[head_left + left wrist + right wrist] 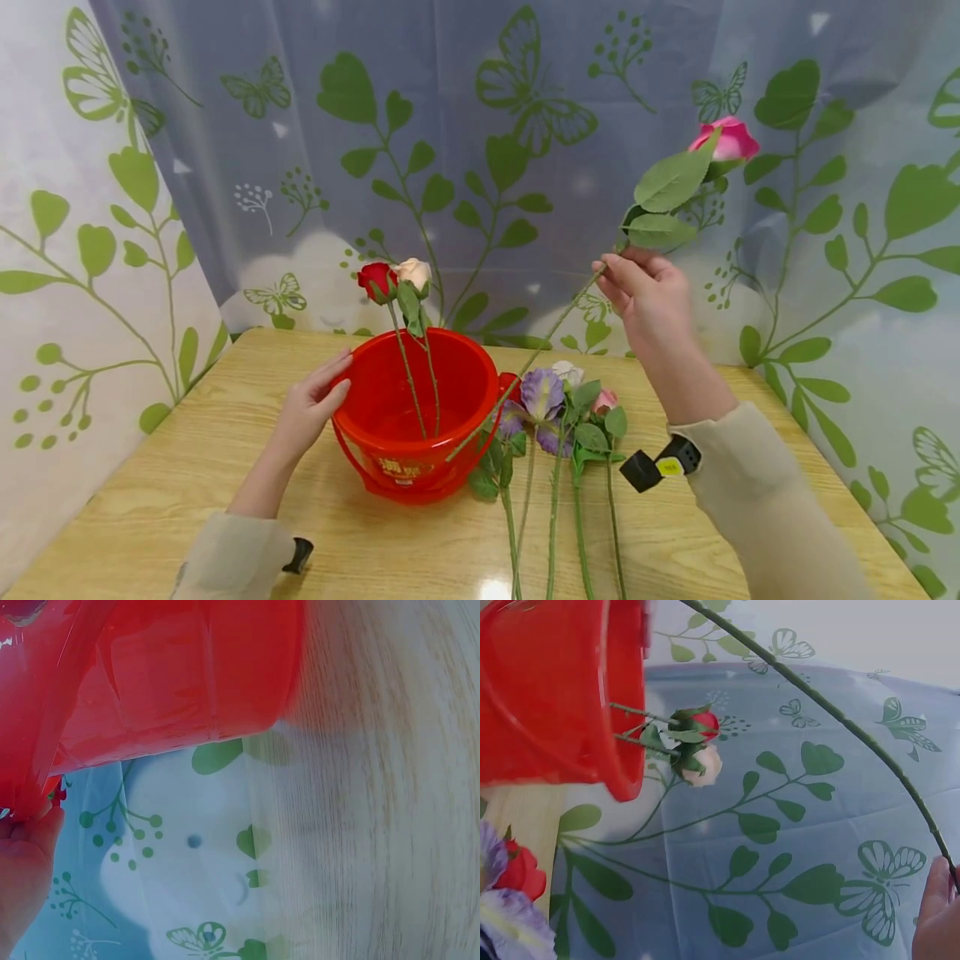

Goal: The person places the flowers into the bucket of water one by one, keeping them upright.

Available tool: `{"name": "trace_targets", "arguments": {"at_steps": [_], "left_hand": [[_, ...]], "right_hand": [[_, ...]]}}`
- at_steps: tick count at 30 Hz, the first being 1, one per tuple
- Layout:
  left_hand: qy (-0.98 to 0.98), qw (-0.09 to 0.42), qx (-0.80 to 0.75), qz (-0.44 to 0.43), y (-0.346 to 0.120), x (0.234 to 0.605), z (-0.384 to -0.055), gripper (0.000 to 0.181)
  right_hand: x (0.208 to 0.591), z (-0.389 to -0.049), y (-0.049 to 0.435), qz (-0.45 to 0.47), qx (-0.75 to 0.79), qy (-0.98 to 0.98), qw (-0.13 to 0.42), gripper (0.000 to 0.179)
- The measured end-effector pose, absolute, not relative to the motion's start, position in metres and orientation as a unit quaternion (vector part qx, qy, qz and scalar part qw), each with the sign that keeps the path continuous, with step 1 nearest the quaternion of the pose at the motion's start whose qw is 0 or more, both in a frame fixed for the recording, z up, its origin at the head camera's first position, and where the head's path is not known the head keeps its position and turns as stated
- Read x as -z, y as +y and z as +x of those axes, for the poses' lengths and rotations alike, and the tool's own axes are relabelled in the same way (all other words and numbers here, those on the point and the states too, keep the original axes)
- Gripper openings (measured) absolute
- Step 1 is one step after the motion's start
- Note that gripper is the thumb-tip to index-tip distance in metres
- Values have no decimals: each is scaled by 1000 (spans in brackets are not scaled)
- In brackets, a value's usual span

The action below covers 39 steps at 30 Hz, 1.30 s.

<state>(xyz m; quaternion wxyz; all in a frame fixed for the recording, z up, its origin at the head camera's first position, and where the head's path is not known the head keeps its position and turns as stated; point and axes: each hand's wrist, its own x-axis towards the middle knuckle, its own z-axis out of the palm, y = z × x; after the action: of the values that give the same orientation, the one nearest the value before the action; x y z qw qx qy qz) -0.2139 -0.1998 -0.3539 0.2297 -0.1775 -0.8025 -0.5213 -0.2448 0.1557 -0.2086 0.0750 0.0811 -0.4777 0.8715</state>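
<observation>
A red bucket (420, 467) stands upright on the table. In it lean a red rose (377, 282) and a cream rose (414, 275), their heads above the far rim. My left hand (311, 404) touches the bucket's left side at the rim, fingers fairly straight; the left wrist view shows only part of that hand (26, 862). Raised to the right, my right hand (648, 292) pinches the stem of a pink rose (727, 142) just below its leaves. The bloom points up and right, while the long stem slants down-left and its lower end overlaps the bucket's front in the head view.
Right of the bucket, several artificial flowers lie on the wooden table (300, 517), among them a purple iris (542, 396), a white flower (567, 372) and a smaller pink rose (604, 402). Their stems run towards the near edge. A leaf-printed curtain (480, 208) hangs behind.
</observation>
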Motion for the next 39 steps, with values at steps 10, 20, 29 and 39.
{"name": "trace_targets", "arguments": {"at_steps": [10, 20, 29, 39], "left_hand": [[-809, 224, 513, -179, -205, 359, -217, 33], [-808, 224, 515, -178, -199, 350, -211, 32], [-803, 221, 524, -180, -199, 351, -212, 33], [-801, 222, 525, -183, -200, 353, -212, 33]], "right_hand": [[196, -253, 132, 59, -882, -453, 117, 22], [204, -262, 114, 57, -859, -492, 131, 17], [226, -261, 90, 101, -766, -625, 114, 20], [258, -264, 65, 133, -699, -699, 62, 24]]}}
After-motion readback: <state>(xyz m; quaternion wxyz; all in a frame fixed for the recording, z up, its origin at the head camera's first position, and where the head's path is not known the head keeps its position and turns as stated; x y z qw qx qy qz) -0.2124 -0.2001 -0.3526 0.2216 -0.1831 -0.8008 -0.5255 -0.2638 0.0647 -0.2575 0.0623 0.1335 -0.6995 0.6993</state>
